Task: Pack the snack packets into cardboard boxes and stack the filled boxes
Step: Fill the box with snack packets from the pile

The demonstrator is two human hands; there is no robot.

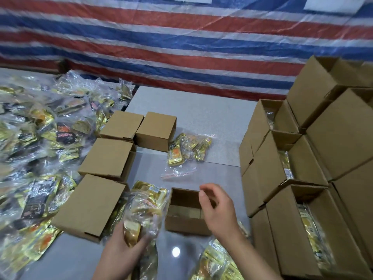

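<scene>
The left hand is gripping a clear bag of gold snack packets beside the open brown cardboard box; the right hand, fingers loose and empty, is hovering over it. Next, probably, tucking the bag inside.

The left hand grips a clear bag of snack packets, fingers curled around it; the right hand hovers with fingers loosely bent, holding nothing.

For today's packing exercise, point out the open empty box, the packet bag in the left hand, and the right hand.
Open box (181, 224): head view, on its front wall.
Packet bag (148, 201): head view, on its upper middle.
Right hand (217, 209): head view, on its back.
</scene>
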